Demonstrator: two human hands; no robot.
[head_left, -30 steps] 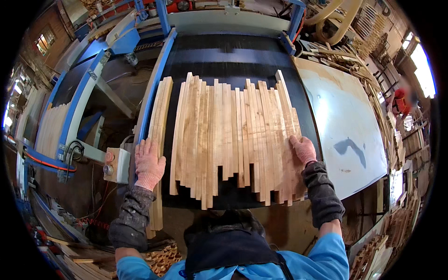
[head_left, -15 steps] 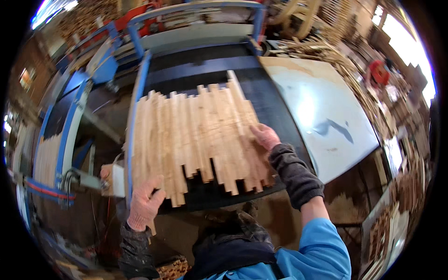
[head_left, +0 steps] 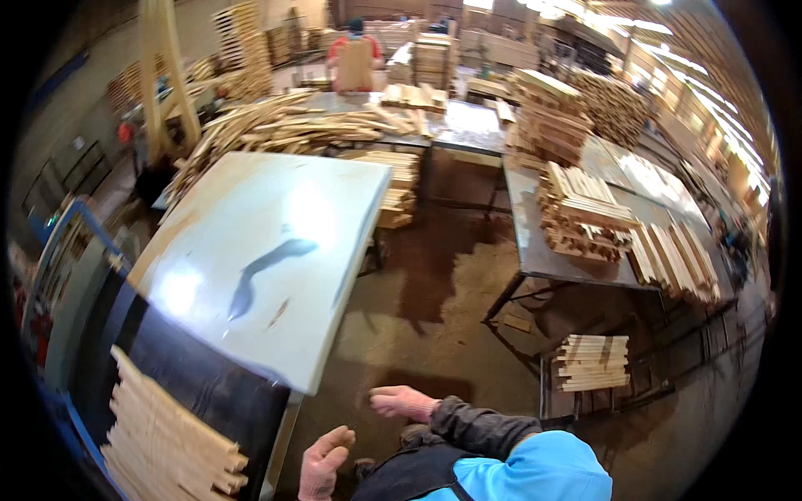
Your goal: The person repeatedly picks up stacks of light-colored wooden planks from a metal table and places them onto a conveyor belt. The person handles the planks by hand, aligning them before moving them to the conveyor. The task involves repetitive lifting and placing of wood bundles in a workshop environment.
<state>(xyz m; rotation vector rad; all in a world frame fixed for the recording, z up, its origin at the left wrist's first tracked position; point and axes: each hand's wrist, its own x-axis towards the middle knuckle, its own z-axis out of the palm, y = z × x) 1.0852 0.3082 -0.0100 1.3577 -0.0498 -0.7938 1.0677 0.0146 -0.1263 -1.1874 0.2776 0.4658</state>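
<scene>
My left hand (head_left: 324, 463), in a pale pinkish work glove, is low in the picture beside the corner of the dark conveyor belt (head_left: 167, 342). Its fingers and thumb stick out loosely, and nothing is in them. To its right, my right hand (head_left: 405, 402), gloved alike, reaches out over the floor with loosely bent, empty fingers. Neither hand touches anything. A row of light wooden strips (head_left: 163, 434), laid side by side with uneven ends, lies on the belt at the lower left.
A pale smooth-topped table (head_left: 259, 250) adjoins the belt. Behind it lie heaped wood strips (head_left: 276, 125). On the right, a metal table (head_left: 535, 250) carries stacked strips (head_left: 585, 200); a low rack holds more strips (head_left: 593, 361). Another person (head_left: 353, 58) stands far back holding a wooden panel.
My view has swung right, away from the belt. Both hands have left the wooden strips, which now appear at the lower left, and are in the air.
</scene>
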